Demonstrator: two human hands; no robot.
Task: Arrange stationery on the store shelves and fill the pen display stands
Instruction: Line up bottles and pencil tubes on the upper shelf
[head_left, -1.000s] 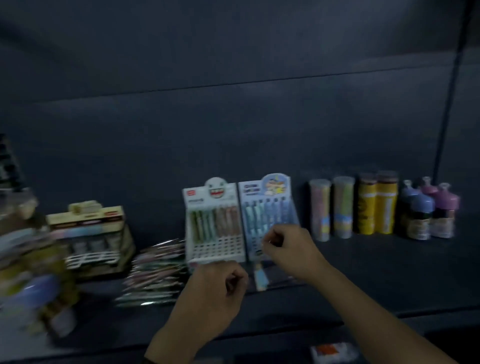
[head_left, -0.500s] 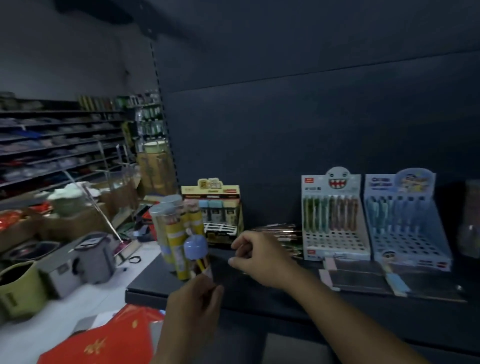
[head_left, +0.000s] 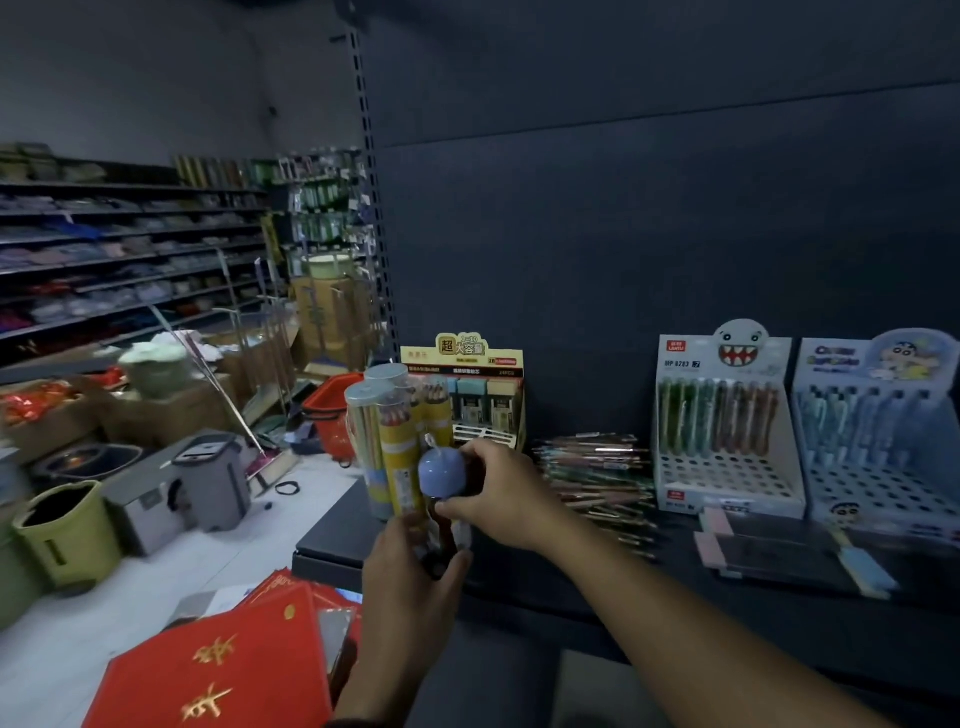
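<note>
At lower centre, the left hand (head_left: 415, 571) grips the dark base of a small bottle (head_left: 440, 473) with a smooth, domed blue cap; the right hand (head_left: 506, 493) curls round its neck. Clear cylindrical pencil tubes (head_left: 382, 441) stand behind it on the matte dark shelf (head_left: 779, 613); a perforated white pen stand (head_left: 722, 431) sits at right.

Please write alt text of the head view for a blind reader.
The left hand and right hand hold a blue-capped bottle at the left end of the shelf, beside pencil tubes. Two pen display stands stand further right.
</note>
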